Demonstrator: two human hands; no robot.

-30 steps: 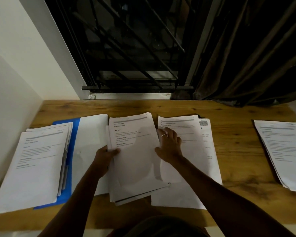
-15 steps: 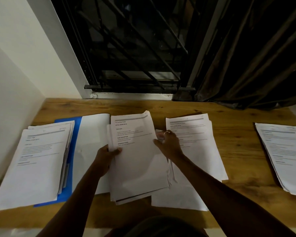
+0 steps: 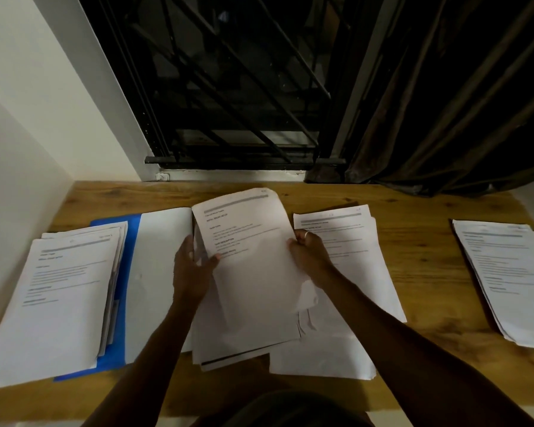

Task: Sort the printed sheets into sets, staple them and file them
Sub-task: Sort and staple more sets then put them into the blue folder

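— gripping the middle bundle (image 3: 253,272) by both sides, are you? where does it sit?

— at the centre of the wooden table (image 3: 429,241). its top edge is raised and curls toward twelve o'clock, and its bottom end rests on loose pages underneath. your left hand (image 3: 195,266) pinches the nine o'clock edge with the thumb on the printed face. your right hand (image 3: 309,257) is curled round the three o'clock edge.

— and the other paper?

— a thick stack (image 3: 59,297) lies at nine o'clock, partly on the blue folder (image 3: 121,318), with a blank white sheet (image 3: 158,272) beside it. one pile (image 3: 352,257) lies just beside your right hand at two o'clock, and another pile (image 3: 506,272) is well apart at three o'clock.

— so what could go wrong?

— the bundle's bottom edge is ragged, and pages poke out unevenly at five o'clock. you only hold the sides, so i'd guess an inner page could slide out as you lift and land on the two o'clock pile, which would mix two sets. your right forearm also crosses over that pile, so a careless sweep might drag its top page askew. (the light is dim too, so a heading could easily be misread.)

— anything else?

— i can't see a stapler anywhere. square the edges before you hunt for one.
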